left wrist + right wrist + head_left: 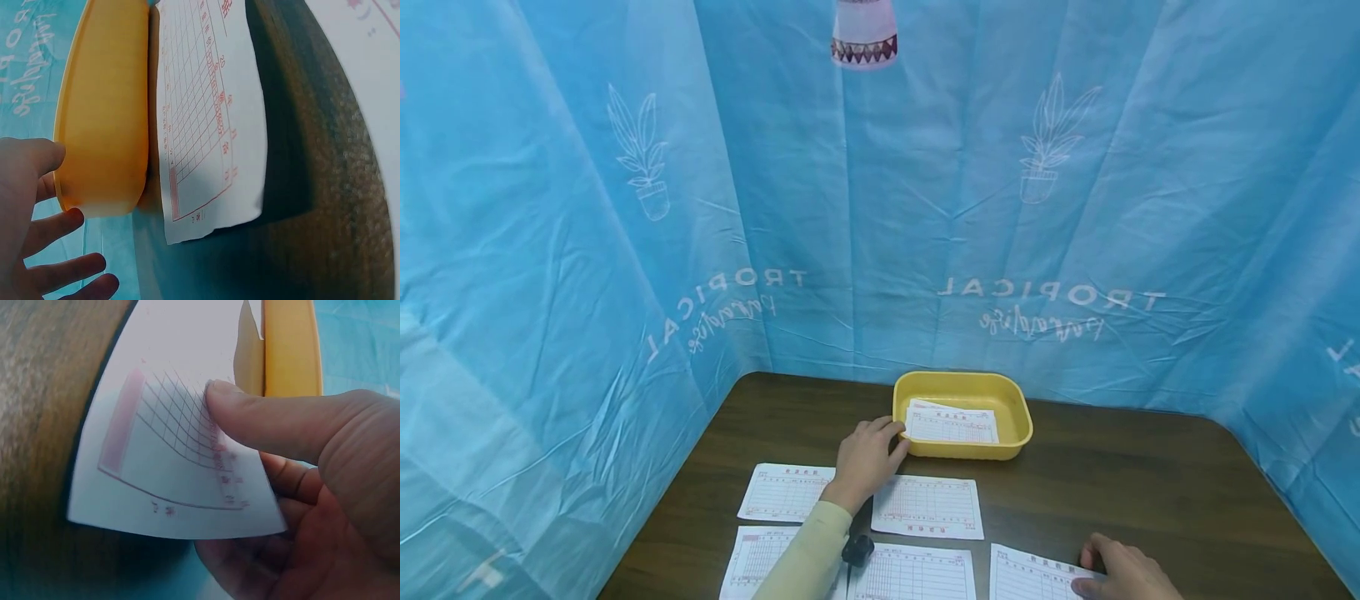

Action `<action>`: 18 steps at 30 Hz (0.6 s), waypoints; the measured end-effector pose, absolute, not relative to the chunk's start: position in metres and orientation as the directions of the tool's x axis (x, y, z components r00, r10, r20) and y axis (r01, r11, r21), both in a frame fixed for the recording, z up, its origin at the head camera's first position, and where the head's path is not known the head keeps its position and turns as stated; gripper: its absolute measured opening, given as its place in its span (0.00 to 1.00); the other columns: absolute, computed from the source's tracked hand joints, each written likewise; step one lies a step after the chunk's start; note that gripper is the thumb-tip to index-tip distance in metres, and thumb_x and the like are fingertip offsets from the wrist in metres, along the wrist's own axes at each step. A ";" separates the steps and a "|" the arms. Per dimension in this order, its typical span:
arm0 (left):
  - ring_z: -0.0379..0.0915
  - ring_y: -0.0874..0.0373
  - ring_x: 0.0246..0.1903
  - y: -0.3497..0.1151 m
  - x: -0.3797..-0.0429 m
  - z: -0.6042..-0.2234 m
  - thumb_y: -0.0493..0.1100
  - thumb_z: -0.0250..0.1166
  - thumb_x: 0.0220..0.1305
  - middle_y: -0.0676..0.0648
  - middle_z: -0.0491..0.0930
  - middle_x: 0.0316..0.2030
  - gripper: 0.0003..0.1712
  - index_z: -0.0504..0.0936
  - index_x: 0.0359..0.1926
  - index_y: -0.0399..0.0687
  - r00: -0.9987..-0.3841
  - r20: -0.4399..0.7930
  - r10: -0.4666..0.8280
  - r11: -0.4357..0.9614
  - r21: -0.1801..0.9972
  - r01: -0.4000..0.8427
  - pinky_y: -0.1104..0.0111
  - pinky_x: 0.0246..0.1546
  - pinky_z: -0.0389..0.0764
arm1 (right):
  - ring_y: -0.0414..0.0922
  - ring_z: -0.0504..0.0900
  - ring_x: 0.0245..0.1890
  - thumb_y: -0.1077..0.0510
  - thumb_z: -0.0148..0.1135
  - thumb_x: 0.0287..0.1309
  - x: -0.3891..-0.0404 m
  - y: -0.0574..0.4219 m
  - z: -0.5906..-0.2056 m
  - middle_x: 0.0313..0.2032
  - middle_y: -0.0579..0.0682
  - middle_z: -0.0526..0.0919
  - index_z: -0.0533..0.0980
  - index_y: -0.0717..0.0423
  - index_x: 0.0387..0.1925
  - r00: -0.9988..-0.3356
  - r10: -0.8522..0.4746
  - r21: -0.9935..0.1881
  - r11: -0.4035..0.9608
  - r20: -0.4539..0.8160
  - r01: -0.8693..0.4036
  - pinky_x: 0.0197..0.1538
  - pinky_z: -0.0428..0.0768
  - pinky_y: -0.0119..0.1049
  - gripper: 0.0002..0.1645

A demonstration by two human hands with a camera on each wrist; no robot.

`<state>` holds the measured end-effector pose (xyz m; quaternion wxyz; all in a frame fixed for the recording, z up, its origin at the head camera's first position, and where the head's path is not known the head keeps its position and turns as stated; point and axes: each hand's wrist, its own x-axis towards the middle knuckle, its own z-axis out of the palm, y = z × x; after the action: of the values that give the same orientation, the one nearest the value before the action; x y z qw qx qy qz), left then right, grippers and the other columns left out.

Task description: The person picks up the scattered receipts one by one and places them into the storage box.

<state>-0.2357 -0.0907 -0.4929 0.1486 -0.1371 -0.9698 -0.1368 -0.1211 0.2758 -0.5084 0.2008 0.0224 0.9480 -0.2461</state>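
Note:
A yellow plastic basket [967, 451] holds printed paper forms [953, 425], stacked unevenly. At its front left corner my left hand [867, 457] pinches the rim; the thumb lies on the outer wall and the index finger goes behind the rim, while the other fingers spread apart in the left wrist view. At the front right, my right hand [1126, 571] grips the right edge of a white form [1032, 575]. In the right wrist view the thumb presses on the form's printed grid, with fingers curled underneath. One sheet or more, I cannot tell.
More forms lie on the dark wooden table [1097, 475]: one at the left [782, 492], one before the basket [928, 507], others along the front [917, 573]. My left forearm crosses above them. A blue printed curtain [887, 208] closes off the back and sides.

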 end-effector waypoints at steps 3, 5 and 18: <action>0.73 0.51 0.54 -0.091 -0.235 -0.493 0.61 0.57 0.67 0.50 0.75 0.58 0.23 0.80 0.56 0.59 -0.917 0.328 0.226 0.924 0.227 0.309 0.54 0.47 0.78 | 0.45 0.71 0.25 0.49 0.73 0.48 -0.122 0.275 -0.509 0.26 0.46 0.74 0.73 0.54 0.31 -0.916 -0.065 -0.459 0.878 -0.396 0.137 0.30 0.69 0.42 0.18; 0.73 0.51 0.54 -0.091 -0.235 -0.493 0.61 0.57 0.67 0.50 0.75 0.58 0.23 0.80 0.56 0.59 -0.917 0.329 0.227 0.923 0.227 0.310 0.54 0.47 0.78 | 0.45 0.72 0.26 0.50 0.73 0.48 -0.122 0.274 -0.508 0.26 0.45 0.75 0.75 0.54 0.31 -0.915 -0.068 -0.460 0.878 -0.398 0.134 0.31 0.70 0.42 0.17; 0.73 0.51 0.54 -0.091 -0.236 -0.494 0.61 0.58 0.66 0.50 0.75 0.58 0.23 0.80 0.56 0.59 -0.920 0.326 0.220 0.924 0.232 0.303 0.54 0.47 0.78 | 0.43 0.71 0.27 0.54 0.73 0.49 -0.119 0.271 -0.506 0.27 0.43 0.75 0.75 0.52 0.29 -0.945 -0.085 -0.484 0.871 -0.317 0.084 0.33 0.70 0.42 0.13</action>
<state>-0.2365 -0.0907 -0.4942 0.1484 -0.1347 -0.9696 -0.1402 -0.1193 0.2711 -0.5059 0.1663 -0.0001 0.9528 -0.2541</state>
